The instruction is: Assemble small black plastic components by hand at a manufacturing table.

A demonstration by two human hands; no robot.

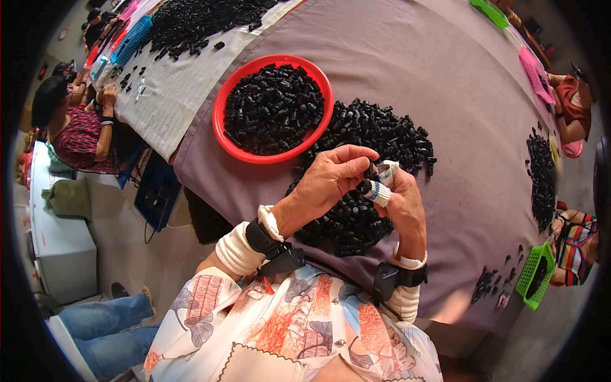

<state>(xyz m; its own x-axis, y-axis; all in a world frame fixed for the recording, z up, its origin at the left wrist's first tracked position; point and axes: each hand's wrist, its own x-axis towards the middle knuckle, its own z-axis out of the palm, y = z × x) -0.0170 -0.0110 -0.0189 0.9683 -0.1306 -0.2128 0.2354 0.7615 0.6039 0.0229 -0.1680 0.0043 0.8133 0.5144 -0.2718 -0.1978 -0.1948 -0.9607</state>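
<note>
Both my hands meet above a loose pile of small black plastic parts (388,137) on the cloth-covered table. My left hand (331,178) is closed, thumb and forefinger pinching a small black plastic part (369,170). Close against it, my right hand (405,202) is curled, with white wrapping around its thumb and a finger. Another dark piece (364,187) shows at the right thumb's tip; fingers partly hide what this hand grips. Just beyond my left hand, a round red basin (219,121) is filled with similar black parts.
A larger black heap (197,25) lies on a pale cloth at the far left, near a blue basket (132,39). People sit along both sides. A green basket (533,277) and another black pile (541,181) are at the right edge of the mauve cloth (471,146).
</note>
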